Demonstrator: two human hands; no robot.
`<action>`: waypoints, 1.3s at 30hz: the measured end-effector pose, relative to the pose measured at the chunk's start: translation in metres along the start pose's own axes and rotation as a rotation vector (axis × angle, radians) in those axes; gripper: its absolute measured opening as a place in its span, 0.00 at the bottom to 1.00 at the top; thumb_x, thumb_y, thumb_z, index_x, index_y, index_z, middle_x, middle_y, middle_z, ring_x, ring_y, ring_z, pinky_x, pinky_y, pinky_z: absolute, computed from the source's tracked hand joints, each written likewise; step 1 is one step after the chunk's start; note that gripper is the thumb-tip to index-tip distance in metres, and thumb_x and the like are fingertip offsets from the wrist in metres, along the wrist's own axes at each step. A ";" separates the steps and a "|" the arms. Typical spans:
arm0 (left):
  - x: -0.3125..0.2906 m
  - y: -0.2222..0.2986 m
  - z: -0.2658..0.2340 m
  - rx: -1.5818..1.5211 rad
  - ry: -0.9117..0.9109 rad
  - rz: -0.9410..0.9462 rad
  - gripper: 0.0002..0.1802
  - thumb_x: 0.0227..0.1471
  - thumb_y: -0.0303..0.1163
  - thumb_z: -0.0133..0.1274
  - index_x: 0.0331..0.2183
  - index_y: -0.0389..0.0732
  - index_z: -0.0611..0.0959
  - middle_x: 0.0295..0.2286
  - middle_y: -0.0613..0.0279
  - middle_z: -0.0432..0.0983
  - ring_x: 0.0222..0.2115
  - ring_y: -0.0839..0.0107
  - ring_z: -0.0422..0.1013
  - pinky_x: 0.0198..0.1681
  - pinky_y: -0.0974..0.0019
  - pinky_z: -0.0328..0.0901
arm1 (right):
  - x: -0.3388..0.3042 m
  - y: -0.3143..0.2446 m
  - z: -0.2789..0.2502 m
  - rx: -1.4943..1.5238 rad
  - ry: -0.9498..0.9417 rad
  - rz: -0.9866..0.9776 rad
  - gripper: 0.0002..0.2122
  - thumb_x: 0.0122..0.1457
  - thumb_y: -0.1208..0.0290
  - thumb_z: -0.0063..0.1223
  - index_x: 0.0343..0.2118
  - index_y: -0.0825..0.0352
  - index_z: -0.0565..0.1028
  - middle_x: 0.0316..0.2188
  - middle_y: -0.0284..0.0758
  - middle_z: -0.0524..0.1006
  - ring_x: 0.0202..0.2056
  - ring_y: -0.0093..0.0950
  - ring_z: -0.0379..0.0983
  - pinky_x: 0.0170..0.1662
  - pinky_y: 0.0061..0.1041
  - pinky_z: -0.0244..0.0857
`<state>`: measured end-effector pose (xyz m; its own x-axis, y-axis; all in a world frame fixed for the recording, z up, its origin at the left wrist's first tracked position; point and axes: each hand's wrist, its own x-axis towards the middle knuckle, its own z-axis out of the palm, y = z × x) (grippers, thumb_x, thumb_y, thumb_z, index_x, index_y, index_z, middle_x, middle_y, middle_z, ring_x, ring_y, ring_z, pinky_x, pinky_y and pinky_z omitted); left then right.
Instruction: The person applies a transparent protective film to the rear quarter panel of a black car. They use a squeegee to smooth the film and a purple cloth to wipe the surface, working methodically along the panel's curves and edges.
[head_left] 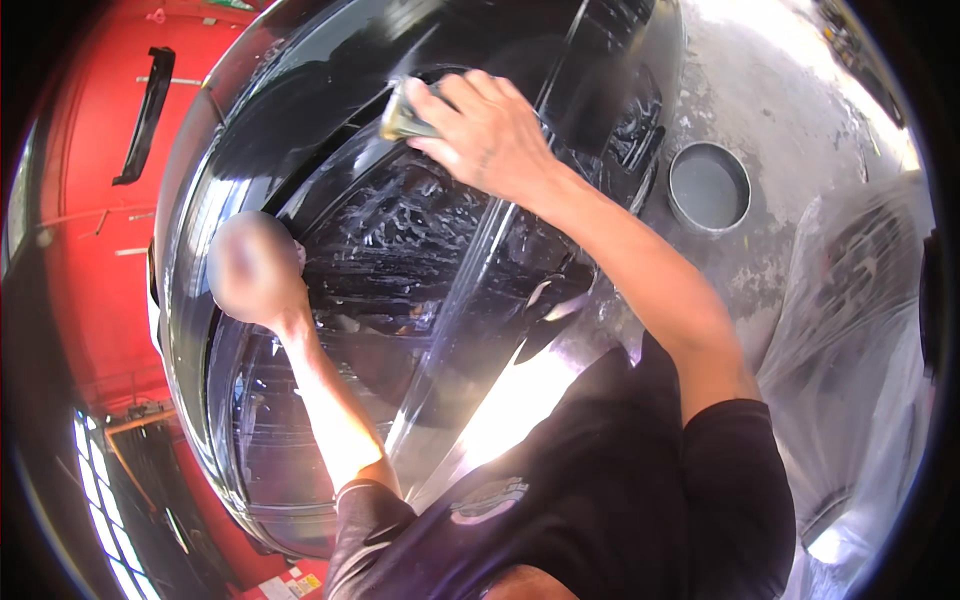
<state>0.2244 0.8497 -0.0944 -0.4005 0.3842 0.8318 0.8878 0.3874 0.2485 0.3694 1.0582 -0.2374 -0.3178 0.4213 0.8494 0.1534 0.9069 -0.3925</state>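
Note:
A glossy black car body panel [400, 215] fills the middle of the view, its surface wet with whitish streaks and smears. Out at the far side of it, my right hand [490, 130] is closed round a small yellowish and grey-green sponge block [402, 112], pressed near a dark seam in the panel. My left hand [258, 270] rests at the panel's left part, by the edge of the glass. A blurred patch covers that hand, so its fingers do not show; a bit of something pale is beside it.
A round bucket [709, 187] of greyish water stands on the concrete floor [790, 110] at the right. Clear plastic sheeting [850, 310] drapes something at the far right. On the left is a red wall [95, 180] with a black strip [147, 115] on it.

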 end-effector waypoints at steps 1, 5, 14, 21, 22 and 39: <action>-0.001 -0.007 -0.008 0.037 0.007 0.036 0.08 0.62 0.27 0.57 0.35 0.34 0.89 0.20 0.64 0.81 0.18 0.77 0.75 0.24 0.71 0.68 | -0.014 0.012 -0.007 -0.065 -0.053 0.010 0.26 0.58 0.55 0.70 0.57 0.61 0.79 0.40 0.36 0.78 0.43 0.37 0.76 0.44 0.38 0.70; 0.007 0.009 0.000 0.074 0.062 0.043 0.07 0.55 0.29 0.60 0.32 0.36 0.89 0.20 0.60 0.83 0.22 0.71 0.78 0.33 0.65 0.72 | -0.037 0.024 -0.014 -0.061 0.026 0.168 0.28 0.55 0.71 0.70 0.61 0.65 0.79 0.48 0.44 0.79 0.47 0.44 0.74 0.49 0.41 0.71; 0.003 -0.004 -0.012 0.030 0.015 -0.060 0.09 0.54 0.30 0.60 0.33 0.35 0.90 0.21 0.58 0.83 0.23 0.71 0.78 0.33 0.65 0.72 | -0.017 0.001 0.012 0.045 0.121 -0.055 0.31 0.51 0.70 0.72 0.61 0.58 0.78 0.46 0.41 0.78 0.47 0.42 0.74 0.50 0.44 0.68; 0.008 -0.005 0.001 0.097 0.046 0.017 0.09 0.55 0.30 0.58 0.32 0.37 0.90 0.21 0.58 0.82 0.23 0.70 0.79 0.33 0.66 0.72 | -0.006 -0.100 0.029 0.180 0.127 -0.098 0.25 0.56 0.76 0.61 0.59 0.58 0.81 0.52 0.43 0.75 0.52 0.44 0.72 0.57 0.47 0.67; 0.009 -0.006 -0.001 0.061 0.034 0.023 0.09 0.55 0.30 0.58 0.32 0.37 0.90 0.21 0.58 0.82 0.23 0.70 0.79 0.33 0.65 0.72 | 0.003 -0.120 0.041 0.198 0.160 -0.124 0.25 0.57 0.76 0.56 0.59 0.56 0.82 0.52 0.43 0.75 0.52 0.43 0.72 0.57 0.47 0.67; 0.006 0.000 -0.013 0.014 0.004 0.009 0.09 0.55 0.32 0.59 0.31 0.38 0.90 0.23 0.56 0.85 0.24 0.64 0.82 0.35 0.61 0.74 | -0.023 -0.026 0.022 0.088 0.182 0.007 0.28 0.52 0.73 0.68 0.60 0.56 0.79 0.48 0.42 0.76 0.52 0.44 0.72 0.55 0.44 0.66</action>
<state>0.2249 0.8411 -0.0832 -0.3914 0.3849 0.8359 0.8882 0.3957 0.2337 0.3524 1.0253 -0.2547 -0.1415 0.4273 0.8930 0.0699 0.9041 -0.4215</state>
